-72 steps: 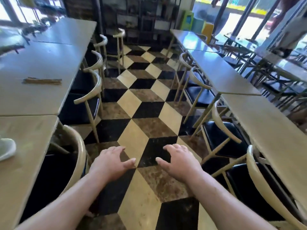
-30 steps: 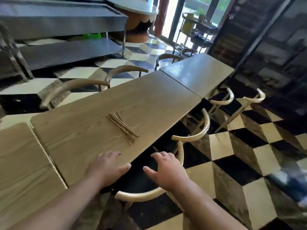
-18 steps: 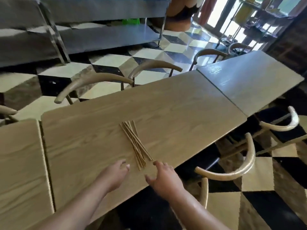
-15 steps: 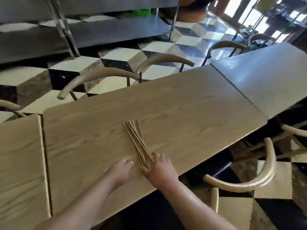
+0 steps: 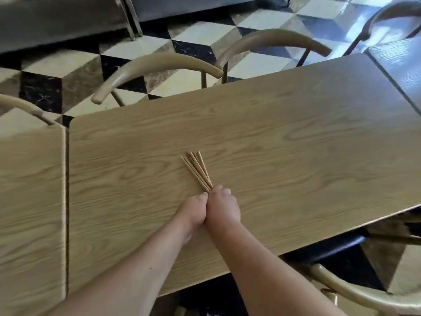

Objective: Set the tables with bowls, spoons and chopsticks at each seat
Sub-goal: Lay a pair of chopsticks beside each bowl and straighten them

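Wood-grain dining table (image 5: 296,137), chairs around | chopsticks (image 5: 197,171) fanned mid-table, near ends hidden under the hands | hands have now met there: right hand (image 5: 224,208) curls over the ends, left hand (image 5: 193,210) pressed alongside, grip unclear | pickup starting; seats unset.
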The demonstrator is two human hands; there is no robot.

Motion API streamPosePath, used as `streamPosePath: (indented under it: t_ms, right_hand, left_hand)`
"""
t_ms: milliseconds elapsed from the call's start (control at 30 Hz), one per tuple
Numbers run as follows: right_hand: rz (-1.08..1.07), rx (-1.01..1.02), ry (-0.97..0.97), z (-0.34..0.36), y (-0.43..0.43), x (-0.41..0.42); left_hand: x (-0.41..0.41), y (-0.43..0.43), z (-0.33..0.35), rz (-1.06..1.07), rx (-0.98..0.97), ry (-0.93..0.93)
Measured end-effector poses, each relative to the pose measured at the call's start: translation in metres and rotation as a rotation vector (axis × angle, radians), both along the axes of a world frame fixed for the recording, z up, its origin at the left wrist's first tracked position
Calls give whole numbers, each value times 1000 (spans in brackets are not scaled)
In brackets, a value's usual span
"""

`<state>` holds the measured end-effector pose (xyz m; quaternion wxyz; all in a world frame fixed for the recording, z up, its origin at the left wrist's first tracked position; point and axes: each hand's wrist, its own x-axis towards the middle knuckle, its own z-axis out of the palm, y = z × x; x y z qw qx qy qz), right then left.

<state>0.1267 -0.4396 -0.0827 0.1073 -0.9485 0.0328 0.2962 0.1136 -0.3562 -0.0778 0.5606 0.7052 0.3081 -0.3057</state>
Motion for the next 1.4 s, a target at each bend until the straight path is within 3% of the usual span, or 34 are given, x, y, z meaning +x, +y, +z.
streamPosePath:
  t_ms: [200,333,700,767,833,933,1000,1133,1400]
  right_hand:
    - [-14,-19,17,11,4,-5]
    - [27,-129,1,17,10,-19]
    - [-264,-151,-77,30,116,-116]
    - [-336,-3,-65,46,163,-140]
    - [-497,279,14,64,226,-166]
    - [-659,766,247,98,336,-205]
    - [-604,964,437,117,390,-227]
    - [-441,1105,694,139,451,-250]
    - [-383,1104,617,123,473,-242]
  left_hand:
    - [-20,16,9,0,-136,15]
    - [-54,50,18,-53,-125,45]
    - [-195,302,59,-69,-123,-26]
    - [-220,359,73,-63,-113,-67]
    - [-233,405,86,-40,-74,-94]
    - [-244,460,105,-38,-94,-148]
    - [-245,478,114,3,-209,-189]
    - [-249,507,126,277,-372,-196]
    - [-246,519,113,443,-308,-152]
